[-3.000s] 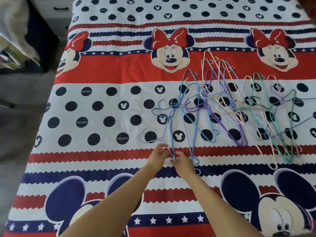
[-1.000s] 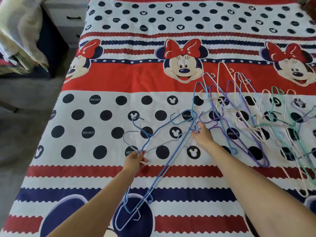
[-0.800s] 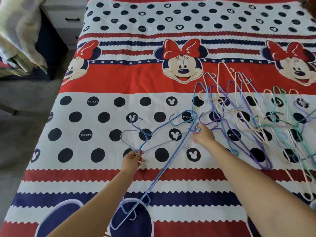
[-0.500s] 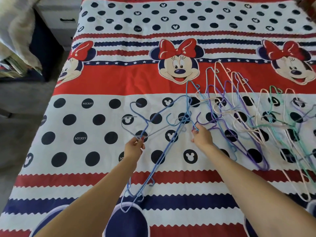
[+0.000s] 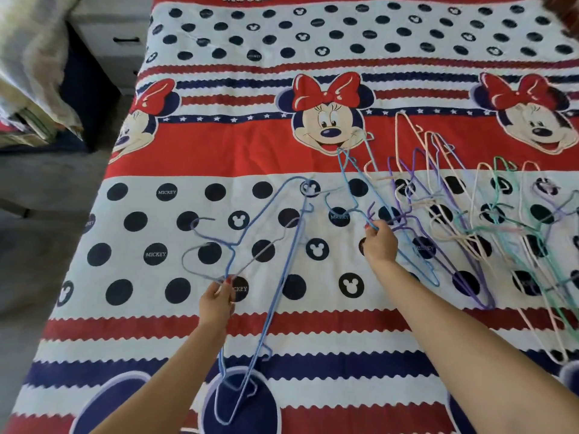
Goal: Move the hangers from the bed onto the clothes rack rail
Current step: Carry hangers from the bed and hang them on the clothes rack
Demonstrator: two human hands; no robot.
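Pinching blue hangers (image 5: 266, 277) in your left hand (image 5: 217, 300) and another blue hanger (image 5: 354, 180) in your right hand (image 5: 380, 244), lift slowly so hooks don't snag.

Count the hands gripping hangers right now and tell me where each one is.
2. The left hand pinches blue hangers over the polka-dot band. The right hand grips a light-blue hanger at the near edge of the hanger pile.

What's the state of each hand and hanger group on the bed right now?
left hand: grips blue hangers near their hooks
blue hangers: lifted at the hooks, spread apart
right hand: pinches light blue hanger
light blue hanger: partly raised from the pile
hanger pile: tangled, lying on the bed
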